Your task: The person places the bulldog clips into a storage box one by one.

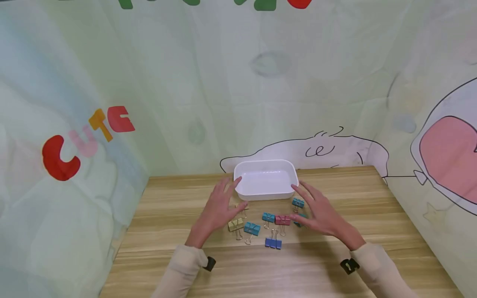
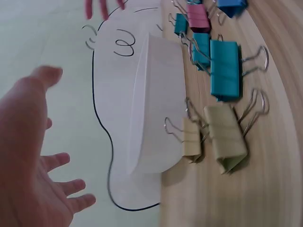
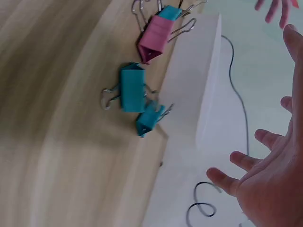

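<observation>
A white rectangular tray (image 1: 266,197) stands at the back of the wooden table. My left hand (image 1: 220,209) hovers by its left front corner, fingers spread and holding nothing. On the other side, my right hand (image 1: 322,211) is likewise spread and empty near the right front corner. Binder clips lie between and below the hands: a yellow one (image 1: 235,225), a teal one (image 1: 252,228), a smaller teal one (image 1: 268,217), a pink one (image 1: 282,220), a blue one (image 1: 273,243). Another small teal clip (image 1: 298,202) lies by the right fingers. A small yellow clip (image 2: 191,139) is mostly hidden by the left hand in the head view.
The wooden table (image 1: 167,231) meets a printed cloth backdrop (image 1: 208,103) at the back and both sides. The tray's rear edge is close to that cloth. A black wrist strap (image 1: 349,265) sits on the right sleeve, another (image 1: 210,263) on the left.
</observation>
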`<state>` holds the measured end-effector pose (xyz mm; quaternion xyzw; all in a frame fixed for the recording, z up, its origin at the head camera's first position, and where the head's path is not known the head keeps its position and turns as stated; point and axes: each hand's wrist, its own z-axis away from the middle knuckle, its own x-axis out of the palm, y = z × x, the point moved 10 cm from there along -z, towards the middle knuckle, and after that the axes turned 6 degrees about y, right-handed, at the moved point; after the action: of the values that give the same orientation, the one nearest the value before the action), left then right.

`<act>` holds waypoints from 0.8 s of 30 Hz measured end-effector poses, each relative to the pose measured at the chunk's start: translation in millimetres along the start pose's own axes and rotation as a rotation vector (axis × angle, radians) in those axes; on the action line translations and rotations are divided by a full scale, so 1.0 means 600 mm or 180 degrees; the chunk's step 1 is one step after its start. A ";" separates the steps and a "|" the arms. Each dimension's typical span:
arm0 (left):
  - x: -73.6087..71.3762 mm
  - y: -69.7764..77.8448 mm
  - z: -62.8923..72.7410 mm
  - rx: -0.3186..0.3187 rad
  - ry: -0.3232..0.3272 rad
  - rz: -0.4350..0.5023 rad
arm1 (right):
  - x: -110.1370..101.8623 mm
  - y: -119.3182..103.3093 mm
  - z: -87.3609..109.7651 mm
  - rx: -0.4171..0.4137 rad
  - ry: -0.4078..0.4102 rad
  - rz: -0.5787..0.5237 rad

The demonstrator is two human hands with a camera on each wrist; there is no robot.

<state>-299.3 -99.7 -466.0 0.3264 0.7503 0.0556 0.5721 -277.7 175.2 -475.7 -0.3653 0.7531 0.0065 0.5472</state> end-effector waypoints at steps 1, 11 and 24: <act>0.002 -0.010 -0.001 -0.0118 0.0053 0.0210 | 0.001 0.009 0.005 0.0093 0.0021 -0.0052; 0.028 -0.122 -0.018 -0.1411 0.0992 0.2401 | 0.026 0.050 0.059 0.0324 0.0302 -0.0368; 0.099 -0.177 -0.032 -0.2524 0.0841 0.3338 | 0.080 0.072 0.098 0.0652 0.0198 -0.0621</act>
<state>-369.8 -143.9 -556.8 0.4033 0.4789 0.6373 0.4493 -260.2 205.0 -555.6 -0.3790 0.7273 -0.1349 0.5560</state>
